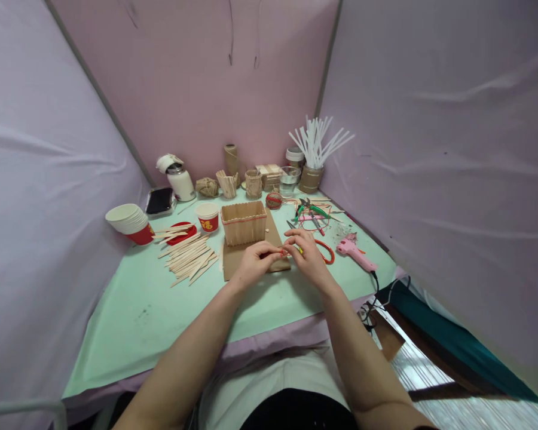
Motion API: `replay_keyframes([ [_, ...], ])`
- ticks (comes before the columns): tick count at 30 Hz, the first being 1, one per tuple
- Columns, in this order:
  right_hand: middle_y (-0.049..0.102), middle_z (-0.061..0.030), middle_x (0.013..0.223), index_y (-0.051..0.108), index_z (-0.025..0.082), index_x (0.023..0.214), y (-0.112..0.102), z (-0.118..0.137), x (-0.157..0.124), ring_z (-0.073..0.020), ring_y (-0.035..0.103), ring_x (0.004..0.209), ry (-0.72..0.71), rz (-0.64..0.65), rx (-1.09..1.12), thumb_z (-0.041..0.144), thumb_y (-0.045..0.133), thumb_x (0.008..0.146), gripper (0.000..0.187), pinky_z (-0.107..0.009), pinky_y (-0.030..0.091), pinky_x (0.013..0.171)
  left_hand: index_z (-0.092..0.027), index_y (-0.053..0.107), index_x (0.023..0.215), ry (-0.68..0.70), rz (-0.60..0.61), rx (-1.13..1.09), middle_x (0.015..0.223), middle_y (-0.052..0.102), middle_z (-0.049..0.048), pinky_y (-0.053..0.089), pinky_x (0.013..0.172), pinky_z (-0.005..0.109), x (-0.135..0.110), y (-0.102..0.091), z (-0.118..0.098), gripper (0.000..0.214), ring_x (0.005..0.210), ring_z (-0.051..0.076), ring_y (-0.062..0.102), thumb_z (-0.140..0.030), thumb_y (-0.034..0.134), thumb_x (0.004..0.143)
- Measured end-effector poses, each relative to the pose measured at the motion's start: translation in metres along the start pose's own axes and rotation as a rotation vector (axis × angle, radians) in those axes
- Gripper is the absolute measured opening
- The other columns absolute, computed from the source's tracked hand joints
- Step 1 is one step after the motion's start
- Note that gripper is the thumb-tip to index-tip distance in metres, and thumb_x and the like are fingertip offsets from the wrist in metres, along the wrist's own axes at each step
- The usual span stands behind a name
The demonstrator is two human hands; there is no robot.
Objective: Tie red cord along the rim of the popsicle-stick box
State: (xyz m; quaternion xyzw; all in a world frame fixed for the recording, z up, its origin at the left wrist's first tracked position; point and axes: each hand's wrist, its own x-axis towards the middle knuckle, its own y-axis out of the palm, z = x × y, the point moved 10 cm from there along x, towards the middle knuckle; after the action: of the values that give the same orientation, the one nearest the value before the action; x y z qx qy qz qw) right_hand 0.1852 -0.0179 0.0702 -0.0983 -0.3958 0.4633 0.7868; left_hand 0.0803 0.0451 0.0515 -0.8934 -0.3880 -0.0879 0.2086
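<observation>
From where I stand, the thread is a short, thin, bright red piece, held low over the near edge of the cardboard. Both hands are pinching it: the left hand between thumb and forefinger, the right hand with its fingers curled in close, the fingertips of the two nearly meeting. Its exact shape is mostly hidden by the fingers.

Just beyond the hands, on the cardboard, stands one box, upright and open at the top, its pale brown walls made of flat sticks, with a red line running just below a wavy rim.

Counting round the desk, I see one pair of scissors with red handles, partly behind the right hand; one pink glue gun further right; and one pair of green-handled pliers. At the back are one red ball, one twine ball, one cone, one glass and one white jar. To the left are one single cup, one leaning stack of cups, and one red dish with sticks across it. The loose sticks lie too jumbled to count. Two wires hang on the wall.
</observation>
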Motion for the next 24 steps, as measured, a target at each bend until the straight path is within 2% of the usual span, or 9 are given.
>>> replay_keyframes([
  [5, 0.059, -0.0065, 0.097, 0.054, 0.021, 0.075, -0.020, -0.018, 0.000, -0.0216, 0.049, 0.096, 0.115, -0.215, -0.097, 0.028, 0.043, 0.086, 0.017, -0.038, 0.035, 0.087, -0.015, 0.070, 0.073, 0.021, 0.011, -0.004, 0.073, 0.062, 0.0038, 0.041, 0.065, 0.023, 0.001, 0.000, -0.004, 0.011, 0.069, 0.012, 0.055, -0.024, 0.062, 0.075],
  [11, 0.059, -0.0066, 0.088, 0.055, 0.021, 0.076, -0.014, -0.034, -0.003, -0.0224, 0.051, 0.090, 0.226, -0.175, -0.169, 0.026, 0.044, 0.083, 0.014, -0.038, 0.037, 0.083, -0.016, 0.069, 0.073, 0.025, -0.017, -0.015, 0.072, 0.063, 0.0040, 0.042, 0.063, 0.024, 0.000, -0.002, -0.007, 0.014, 0.068, 0.012, 0.055, -0.028, 0.063, 0.074],
  [14, 0.056, -0.0084, 0.102, 0.056, 0.021, 0.089, -0.013, -0.014, -0.002, -0.0240, 0.048, 0.100, 0.115, -0.147, -0.173, 0.022, 0.047, 0.081, 0.012, -0.041, 0.035, 0.089, -0.016, 0.069, 0.073, -0.002, -0.062, -0.009, 0.073, 0.063, 0.0039, 0.042, 0.063, 0.024, 0.000, -0.007, -0.003, 0.017, 0.068, 0.013, 0.055, -0.031, 0.062, 0.074],
  [17, 0.047, -0.0089, 0.120, 0.054, 0.023, 0.102, -0.007, 0.020, -0.002, -0.0245, 0.042, 0.113, -0.080, -0.049, -0.105, 0.017, 0.048, 0.079, 0.025, -0.042, 0.033, 0.096, -0.016, 0.069, 0.077, -0.040, -0.138, 0.018, 0.075, 0.063, 0.0038, 0.041, 0.064, 0.024, -0.001, -0.015, 0.004, 0.019, 0.070, 0.013, 0.055, -0.034, 0.062, 0.074],
  [20, 0.048, -0.0076, 0.120, 0.057, 0.025, 0.100, 0.001, 0.040, -0.003, -0.0254, 0.042, 0.114, -0.161, 0.048, -0.084, 0.019, 0.050, 0.079, 0.023, -0.044, 0.033, 0.097, -0.016, 0.070, 0.078, -0.052, -0.163, 0.048, 0.076, 0.063, 0.0038, 0.041, 0.063, 0.024, -0.001, -0.019, 0.007, 0.021, 0.070, 0.013, 0.054, -0.034, 0.060, 0.075],
  [24, 0.054, -0.0081, 0.109, 0.060, 0.024, 0.088, -0.001, 0.042, -0.001, -0.0247, 0.045, 0.106, -0.163, 0.009, -0.073, 0.024, 0.051, 0.082, 0.011, -0.043, 0.036, 0.093, -0.016, 0.070, 0.079, -0.037, -0.145, 0.076, 0.074, 0.062, 0.0036, 0.041, 0.062, 0.023, -0.001, -0.017, 0.005, 0.020, 0.069, 0.013, 0.054, -0.033, 0.059, 0.076],
])
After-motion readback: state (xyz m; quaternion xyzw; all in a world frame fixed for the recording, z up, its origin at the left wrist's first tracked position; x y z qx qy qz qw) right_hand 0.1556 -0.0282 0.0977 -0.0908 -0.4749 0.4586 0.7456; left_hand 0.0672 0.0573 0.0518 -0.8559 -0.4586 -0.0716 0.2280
